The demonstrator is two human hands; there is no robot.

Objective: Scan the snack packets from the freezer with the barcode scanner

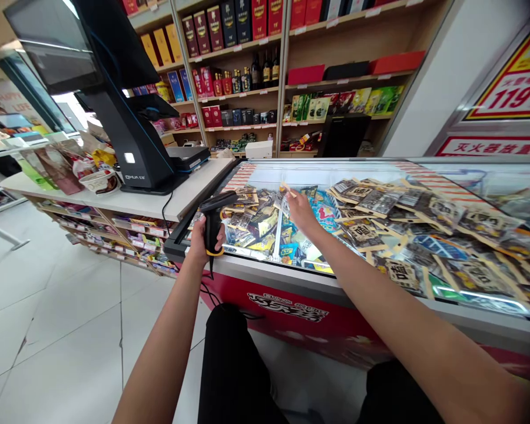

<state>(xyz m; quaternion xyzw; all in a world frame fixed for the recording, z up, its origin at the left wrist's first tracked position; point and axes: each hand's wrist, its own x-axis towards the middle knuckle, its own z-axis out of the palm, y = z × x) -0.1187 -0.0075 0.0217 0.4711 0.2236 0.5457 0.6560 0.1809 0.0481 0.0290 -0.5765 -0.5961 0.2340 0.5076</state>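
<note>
Gripping: the left hand [202,238] is wrapped around the handle of a black barcode scanner [214,219], held upright at the near left corner of the freezer, its head turned toward the goods inside.
Scanner cord: a dark cable [208,290] hangs from the handle down the front of the red freezer wall [287,312].
Right hand: the right hand [298,209] reaches out over the freezer, fingers pinched on the edge of a small packet [285,199] lifted a little above the pile; its label side cannot be read.
Freezer: a long chest freezer with a light rim [269,268]; I cannot tell whether the glass lid is slid open where the hand reaches in.
Goods: many flat snack packets [424,218] with tan edges lie crowded across the middle and right; brighter mixed wrappers [265,227] fill the left section below the scanner.
Progress, judged: one packet is in hand and the scanner is near it but not lined up on it, so this reads as the start of a scan; nearly all packets lie untouched.
Counter: to the left, a white counter [159,203] carries a black till terminal [132,135] and a bowl [100,181].
Beyond: shelves [247,65] of boxed bottles and packets line the back wall.
</note>
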